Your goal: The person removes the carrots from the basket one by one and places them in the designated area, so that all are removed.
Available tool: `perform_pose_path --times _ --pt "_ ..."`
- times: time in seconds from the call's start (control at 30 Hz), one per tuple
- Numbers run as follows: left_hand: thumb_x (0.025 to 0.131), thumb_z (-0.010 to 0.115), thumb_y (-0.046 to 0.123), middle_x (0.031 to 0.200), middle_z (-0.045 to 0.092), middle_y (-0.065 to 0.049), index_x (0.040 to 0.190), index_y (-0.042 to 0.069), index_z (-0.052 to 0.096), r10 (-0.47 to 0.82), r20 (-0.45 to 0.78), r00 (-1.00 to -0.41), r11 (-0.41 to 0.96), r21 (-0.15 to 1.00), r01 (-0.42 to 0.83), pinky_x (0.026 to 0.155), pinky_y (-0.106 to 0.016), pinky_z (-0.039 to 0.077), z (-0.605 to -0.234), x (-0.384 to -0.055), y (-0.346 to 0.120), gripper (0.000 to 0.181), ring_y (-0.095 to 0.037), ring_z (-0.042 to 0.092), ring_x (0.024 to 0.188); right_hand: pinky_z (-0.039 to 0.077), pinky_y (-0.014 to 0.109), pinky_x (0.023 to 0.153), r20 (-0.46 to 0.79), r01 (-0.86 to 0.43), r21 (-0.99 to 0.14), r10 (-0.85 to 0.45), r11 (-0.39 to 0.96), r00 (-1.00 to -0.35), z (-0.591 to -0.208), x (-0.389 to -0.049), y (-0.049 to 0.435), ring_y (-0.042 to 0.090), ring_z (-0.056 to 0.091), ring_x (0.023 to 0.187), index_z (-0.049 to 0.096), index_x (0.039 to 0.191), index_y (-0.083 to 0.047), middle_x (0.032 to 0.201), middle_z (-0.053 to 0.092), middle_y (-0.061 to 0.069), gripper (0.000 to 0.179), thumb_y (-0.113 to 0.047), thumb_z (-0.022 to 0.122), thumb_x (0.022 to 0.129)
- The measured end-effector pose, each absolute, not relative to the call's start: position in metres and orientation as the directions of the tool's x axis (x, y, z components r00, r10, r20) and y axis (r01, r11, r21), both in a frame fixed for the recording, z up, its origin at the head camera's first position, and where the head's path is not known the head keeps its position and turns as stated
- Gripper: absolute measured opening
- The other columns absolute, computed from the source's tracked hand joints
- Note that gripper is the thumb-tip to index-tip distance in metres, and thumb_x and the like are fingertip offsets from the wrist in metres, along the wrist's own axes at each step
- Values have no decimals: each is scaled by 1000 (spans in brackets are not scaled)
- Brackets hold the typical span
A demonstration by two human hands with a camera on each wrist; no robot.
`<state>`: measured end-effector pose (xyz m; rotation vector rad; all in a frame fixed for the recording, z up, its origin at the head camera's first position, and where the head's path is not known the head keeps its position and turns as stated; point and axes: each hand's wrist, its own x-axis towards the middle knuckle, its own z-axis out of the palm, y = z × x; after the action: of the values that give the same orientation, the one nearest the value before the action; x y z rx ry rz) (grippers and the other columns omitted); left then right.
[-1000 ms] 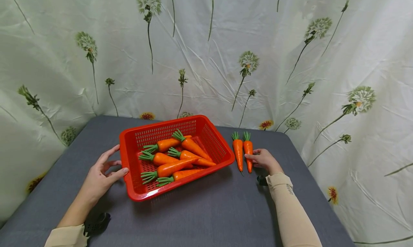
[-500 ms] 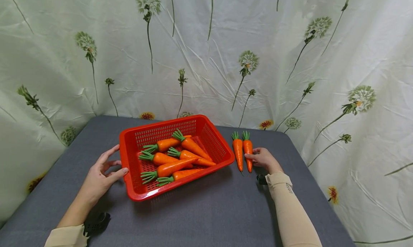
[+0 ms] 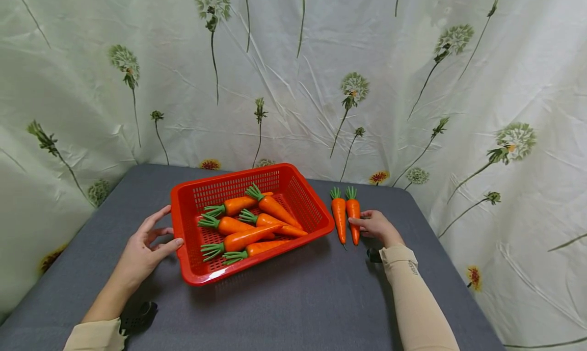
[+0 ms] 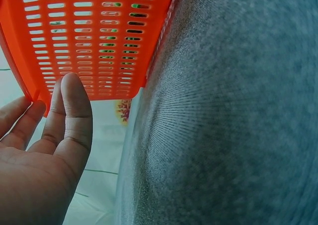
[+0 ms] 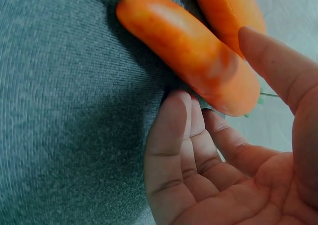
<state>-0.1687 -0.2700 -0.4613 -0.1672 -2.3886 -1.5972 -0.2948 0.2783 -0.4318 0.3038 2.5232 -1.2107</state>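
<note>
- Over the last second I see next to no change on my feed: at most, the outer carrot (image 3: 353, 208) sits a touch closer to the inner carrot (image 3: 338, 213) than it did at first.
- I take that as fine adjustment or a pause; the work looks centred on that outer carrot, which lies on the desk (image 3: 293, 300), not lifted.
- My right hand (image 3: 376, 226) is at it, fingers loosely bent around its sides with a fingertip against it in the head view. From the wrist I cannot tell whether they press or merely surround it.
- The inner carrot lies just beside it, between it and the basket (image 3: 184, 218), leafy end likewise pointing away from me.
- My left hand (image 3: 139, 254) is at the basket's left end, fingers spread wide and touching the rim without wrapping it. It hasn't noticeably moved, nor has the basket.
- Six carrots (image 3: 275, 208) lie inside the basket, overlapping, in the same arrangement as a second ago, so I judge nothing has been added or taken out in that span.
</note>
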Motion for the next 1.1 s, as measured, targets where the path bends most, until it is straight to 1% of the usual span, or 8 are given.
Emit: perform_pose_path --times 0.17,0.37,0.5,0.6,0.77,0.9,1.1 --pt "91 74 14 153 35 -4 158 18 31 -50 277 -960 387 891 237 73 -13 51 -461 -168 -269 80 7 52 104 56 43 93 -370 310 -723 32 618 -928 -430 -294 280 28 66 103 38 142 13 133 52 30 71 -33 66 96" --pt "91 74 14 152 35 -5 158 17 31 -49 278 -959 392 889 237 72 -14 51 -459 -168 -269 80 8 52 103 56 44 93 -359 300 -726 31 619 -933 -425 -293 282 27 64 100 41 140 12 127 56 25 67 -32 66 96" --pt "91 74 14 152 35 -5 158 17 32 -48 283 -958 393 887 242 72 -14 52 -460 -168 -269 80 8 53 103 55 44 93 -358 304 -715 43 629 -933 -418 -293 282 31 62 104 41 140 10 128 55 25 65 -33 65 97" --pt "91 74 14 152 36 -5 158 17 32 -47 285 -957 391 887 245 72 -13 52 -460 -168 -270 80 8 53 103 55 43 93 -362 308 -702 50 642 -931 -413 -294 281 31 61 107 41 141 9 130 55 26 66 -35 65 97" --pt "91 75 14 153 35 -7 158 18 31 -51 282 -958 393 887 240 72 -13 51 -461 -168 -270 81 8 53 103 55 43 95 -352 299 -693 55 656 -935 -404 -298 281 33 62 111 42 143 7 133 54 26 67 -36 64 97" --pt "90 75 15 153 35 -9 158 18 32 -56 278 -959 398 887 234 72 -13 51 -461 -169 -270 81 9 53 103 55 44 96 -336 278 -685 47 674 -941 -394 -300 280 39 60 120 41 145 7 137 52 29 67 -36 63 98" --pt "90 75 17 151 35 -10 158 18 32 -58 271 -961 399 889 226 72 -14 52 -460 -169 -270 81 9 53 102 51 46 101 -320 254 -705 23 662 -947 -377 -306 272 42 54 130 37 149 5 142 48 29 70 -37 62 99"
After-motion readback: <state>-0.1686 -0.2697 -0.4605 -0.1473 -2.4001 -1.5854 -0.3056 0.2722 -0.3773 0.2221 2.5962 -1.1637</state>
